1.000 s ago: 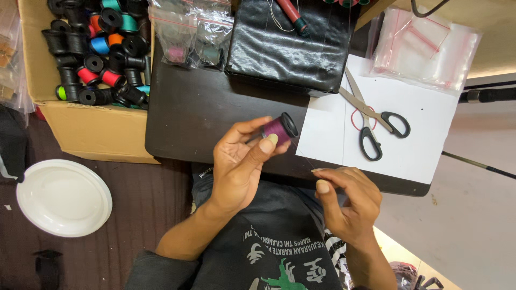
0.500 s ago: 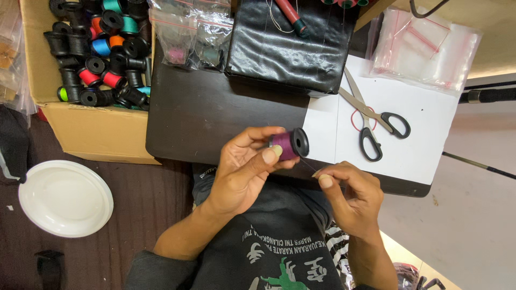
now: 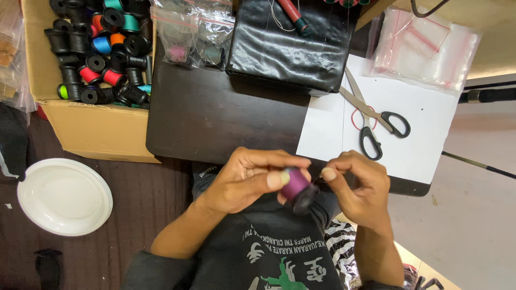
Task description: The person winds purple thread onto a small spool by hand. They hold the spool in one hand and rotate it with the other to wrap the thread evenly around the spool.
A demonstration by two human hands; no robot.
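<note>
My left hand [image 3: 244, 180] grips a purple thread spool with black ends [image 3: 296, 188], held over my lap just below the edge of the dark table [image 3: 215, 118]. My right hand [image 3: 359, 185] sits right beside the spool, thumb and forefinger pinched together at its end; the thin thread itself is too fine to make out. Both hands almost touch.
A cardboard box [image 3: 91, 129] of several coloured spools stands at the left. On the table lie black-handled scissors [image 3: 376, 123] on white paper [image 3: 414, 139], a black pouch [image 3: 290, 45], and small plastic bags [image 3: 191, 32], with more bags [image 3: 424, 48] at the right. A white plate [image 3: 64, 196] rests on the floor.
The left hand has brought the spool down and toward my body, off the table's edge. The right hand has moved up and closed in on the spool.
</note>
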